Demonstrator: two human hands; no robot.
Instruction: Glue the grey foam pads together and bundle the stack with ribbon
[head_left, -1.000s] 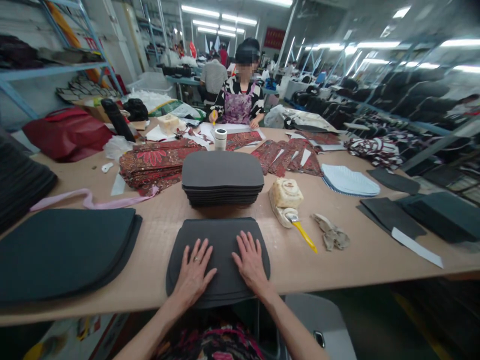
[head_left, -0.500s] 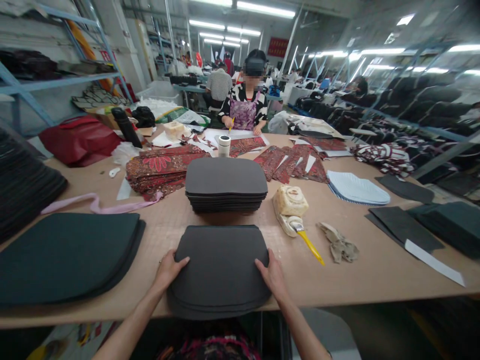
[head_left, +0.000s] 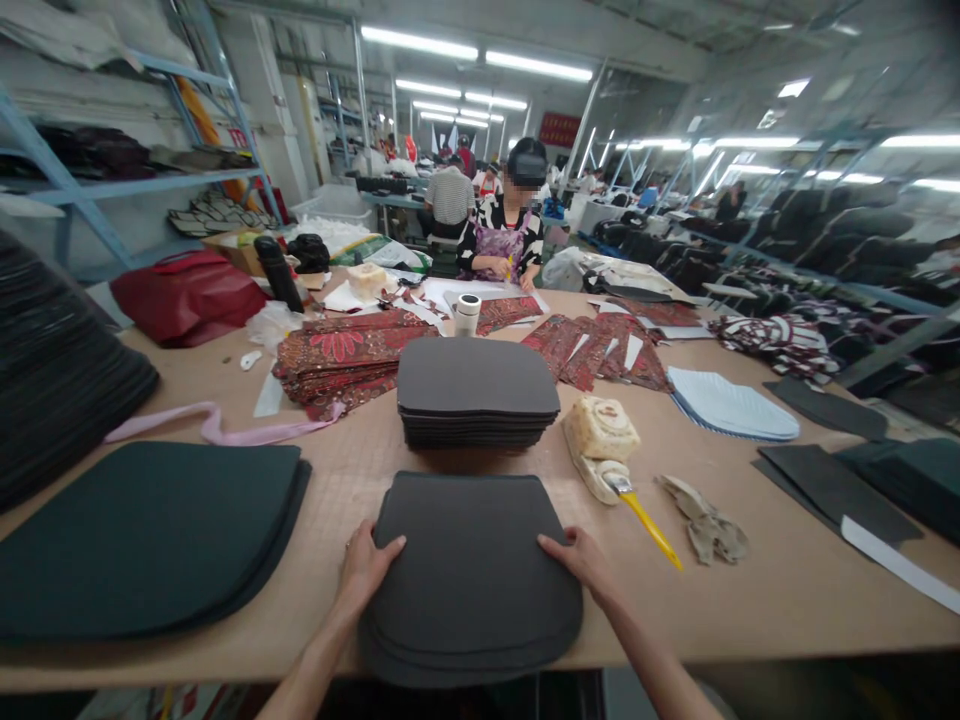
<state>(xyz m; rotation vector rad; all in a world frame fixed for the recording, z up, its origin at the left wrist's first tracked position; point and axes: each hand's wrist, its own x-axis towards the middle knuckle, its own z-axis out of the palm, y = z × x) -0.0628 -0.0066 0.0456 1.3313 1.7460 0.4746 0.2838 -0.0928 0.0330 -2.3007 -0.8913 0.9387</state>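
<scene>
A short stack of dark grey rounded panels (head_left: 472,580), perhaps foam sheets, lies at the table's front edge, its layers slightly offset. My left hand (head_left: 370,558) grips the left edge, thumb on top and the other fingers along the side. On the right edge, my right hand (head_left: 579,560) has the same hold, its thumb resting on the top panel. The fingertips are partly hidden. Just behind stands a taller, neat stack of similar grey panels (head_left: 478,375). To the right, a yellow-handled brush (head_left: 651,530) leans on a cream-coloured, glue-crusted container (head_left: 602,430).
Dark green-black panels (head_left: 150,540) lie at left beside a tall black pile (head_left: 60,370). Red patterned pieces (head_left: 337,355) and a white-lidded bottle (head_left: 466,316) are farther back. A crumpled cloth (head_left: 705,520) lies right. A co-worker (head_left: 504,235) works across the table.
My view has shifted, so everything sits lower and farther right in the picture. Both hands stay on the panel edges. The co-worker's hand with a yellow tool has moved slightly.
</scene>
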